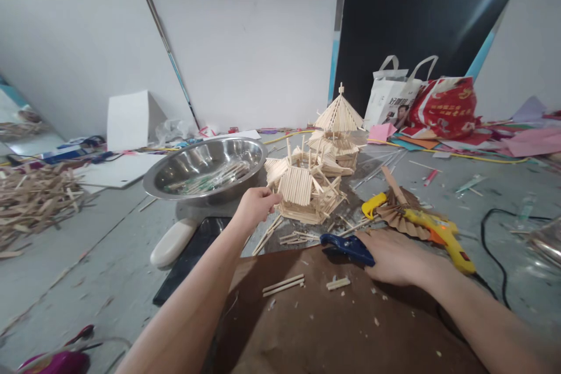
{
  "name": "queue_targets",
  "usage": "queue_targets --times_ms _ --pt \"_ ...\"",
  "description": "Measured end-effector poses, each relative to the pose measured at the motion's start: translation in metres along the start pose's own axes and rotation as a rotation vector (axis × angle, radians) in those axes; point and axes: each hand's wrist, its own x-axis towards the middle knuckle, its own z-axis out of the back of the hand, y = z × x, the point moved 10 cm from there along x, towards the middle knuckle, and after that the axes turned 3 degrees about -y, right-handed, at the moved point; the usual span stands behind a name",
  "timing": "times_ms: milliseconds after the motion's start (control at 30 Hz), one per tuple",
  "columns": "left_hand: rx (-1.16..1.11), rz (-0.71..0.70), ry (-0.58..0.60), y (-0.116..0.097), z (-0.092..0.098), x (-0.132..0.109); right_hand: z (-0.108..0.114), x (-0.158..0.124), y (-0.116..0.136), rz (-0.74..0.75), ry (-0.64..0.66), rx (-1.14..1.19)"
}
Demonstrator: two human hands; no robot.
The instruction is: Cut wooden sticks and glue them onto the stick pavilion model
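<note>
A pavilion model of thin wooden sticks (pixel 295 187) stands on the floor ahead, with a taller pointed-roof tower (pixel 339 120) just behind it. My left hand (pixel 256 207) is closed at the model's left edge, thumb and fingers pinched against its lower roof. On the right, my right hand (pixel 388 254) lies palm down over the end of a blue tool (pixel 348 248), perhaps pliers, and grips it; its working end and some fingers are hidden. Loose sticks (pixel 283 285) and short cut pieces (pixel 338 284) lie on the brown sheet (pixel 307 327) before me.
A steel basin (pixel 204 187) with bagged sticks sits left of the model, near a white oval case (pixel 173 242) and a black tablet (pixel 193 263). A yellow glue gun (pixel 440 234) with a cord lies right. Wood strips (pixel 39 198) are heaped far left; bags (pixel 445 108) stand behind.
</note>
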Motion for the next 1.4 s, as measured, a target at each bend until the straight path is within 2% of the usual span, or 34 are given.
queue_targets --times_ms 200,533,767,900,1033,1167,1267,1400 --pt "-0.001 0.015 0.007 0.0 0.0 -0.001 -0.003 0.0 -0.001 0.003 0.004 -0.003" --pt "0.102 -0.042 0.001 -0.002 0.006 0.0 0.0 -0.001 -0.001 -0.008 0.012 0.015" --pt "0.244 -0.083 -0.077 -0.009 0.02 -0.002 0.0 -0.001 -0.001 -0.012 0.025 0.026" --pt "0.136 -0.041 -0.047 -0.005 0.021 -0.003 -0.001 -0.001 0.0 -0.004 0.029 0.021" --pt "-0.064 -0.012 0.043 -0.007 0.013 -0.008 0.003 -0.002 0.002 0.017 0.009 0.025" --pt "-0.227 -0.082 0.182 -0.029 -0.003 -0.023 0.019 -0.005 0.007 0.039 -0.045 0.139" --pt "-0.287 -0.11 0.308 -0.043 -0.024 -0.04 0.04 -0.008 0.007 0.015 -0.153 0.238" --pt "-0.335 -0.107 0.375 -0.051 -0.049 -0.056 0.06 -0.011 0.005 -0.002 -0.316 0.375"
